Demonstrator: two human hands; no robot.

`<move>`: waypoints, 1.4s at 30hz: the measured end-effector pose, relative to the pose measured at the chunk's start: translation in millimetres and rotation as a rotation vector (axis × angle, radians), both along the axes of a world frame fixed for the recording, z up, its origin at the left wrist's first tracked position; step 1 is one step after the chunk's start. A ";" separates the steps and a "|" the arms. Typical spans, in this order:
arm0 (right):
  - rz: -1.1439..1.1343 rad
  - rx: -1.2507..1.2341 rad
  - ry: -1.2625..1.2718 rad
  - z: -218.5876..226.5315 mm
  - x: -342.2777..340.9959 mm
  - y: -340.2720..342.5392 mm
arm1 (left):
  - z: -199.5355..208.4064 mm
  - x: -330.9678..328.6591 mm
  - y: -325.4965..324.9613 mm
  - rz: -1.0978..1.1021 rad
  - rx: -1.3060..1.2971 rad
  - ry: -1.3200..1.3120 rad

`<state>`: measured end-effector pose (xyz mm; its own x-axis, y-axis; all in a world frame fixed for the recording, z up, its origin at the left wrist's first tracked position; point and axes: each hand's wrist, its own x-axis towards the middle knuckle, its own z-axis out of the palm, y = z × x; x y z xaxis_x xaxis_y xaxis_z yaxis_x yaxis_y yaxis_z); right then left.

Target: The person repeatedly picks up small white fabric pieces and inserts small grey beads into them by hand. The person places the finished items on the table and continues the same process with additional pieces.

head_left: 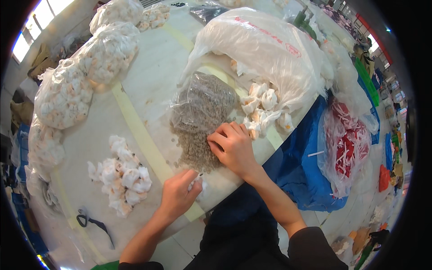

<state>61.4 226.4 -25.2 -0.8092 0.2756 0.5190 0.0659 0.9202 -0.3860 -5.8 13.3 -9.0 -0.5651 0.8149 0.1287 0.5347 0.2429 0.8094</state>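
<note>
My left hand (pixel 180 191) is closed around a small white fabric-like piece (pixel 201 183) near the table's front edge. Part of that piece shows beyond the fingers, with a tiny dark spot by the fingertips. At the right side of a pile of small grey bead-like pieces (pixel 193 148), my right hand (pixel 231 146) has its fingers pinched together. Whatever lies between those fingertips is hidden. The pile spills from a clear plastic bag (pixel 204 99). To the left lies a heap of white puffy pieces (pixel 126 177) with dark specks.
A big translucent bag (pixel 261 49) lies open beyond, white-and-orange pieces (pixel 261 105) at its mouth. Several filled clear bags (pixel 65 94) line the left edge. Black-handled scissors (pixel 92 220) rest at the near left. Right of the table, a bag with red contents (pixel 344 148) sits on blue sheeting (pixel 292 175).
</note>
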 end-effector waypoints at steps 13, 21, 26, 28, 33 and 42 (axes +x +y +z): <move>0.036 -0.044 0.002 9.2 9.4 -6.8 | -3.4 1.6 1.8 0.024 0.034 -0.002; 0.069 -0.046 -0.007 4.6 7.9 -7.7 | -1.0 1.6 2.5 0.009 0.026 0.007; 0.155 -0.157 0.094 12.8 14.5 -13.3 | -6.2 1.4 1.2 0.017 0.028 -0.018; 0.225 -0.194 0.146 19.4 21.0 -21.3 | -6.3 1.1 0.2 0.030 0.034 -0.040; 0.226 -0.065 0.195 19.4 28.7 -36.3 | -5.7 2.5 0.6 0.072 0.063 -0.061; 0.231 0.077 0.249 13.9 36.0 -40.0 | 0.2 2.3 0.5 0.072 0.023 -0.114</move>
